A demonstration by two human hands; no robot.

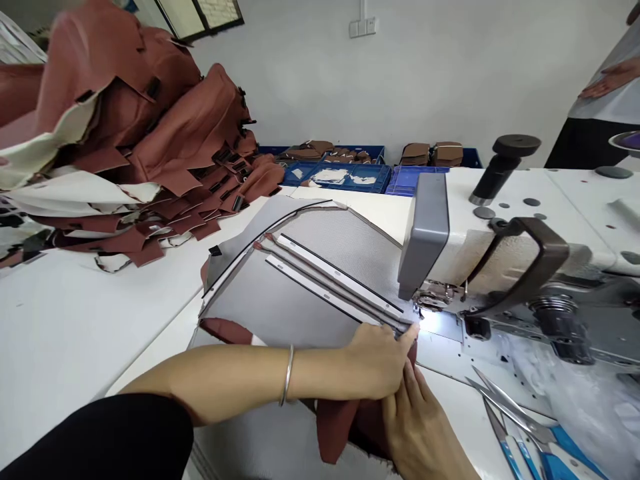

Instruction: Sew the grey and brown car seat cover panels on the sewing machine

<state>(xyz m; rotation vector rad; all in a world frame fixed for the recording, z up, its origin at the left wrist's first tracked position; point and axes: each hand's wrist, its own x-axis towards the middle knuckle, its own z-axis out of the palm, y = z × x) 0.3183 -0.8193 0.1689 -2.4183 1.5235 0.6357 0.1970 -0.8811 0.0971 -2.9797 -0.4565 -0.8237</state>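
A hand could pass over the white tabletop [75, 340] at the left, in front of the heaped brown pieces [180, 127]. The sewing machine [480, 250] blocks the right side, and scissors [515, 411] with parted blades lie near the right hand [423, 427].

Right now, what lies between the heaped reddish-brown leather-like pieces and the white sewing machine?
The head view shows a grey fabric panel with two long white strips there, on the white tabletop.

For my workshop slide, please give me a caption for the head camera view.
Left hand on a grey panel, right hand close by, at a sewing machine.
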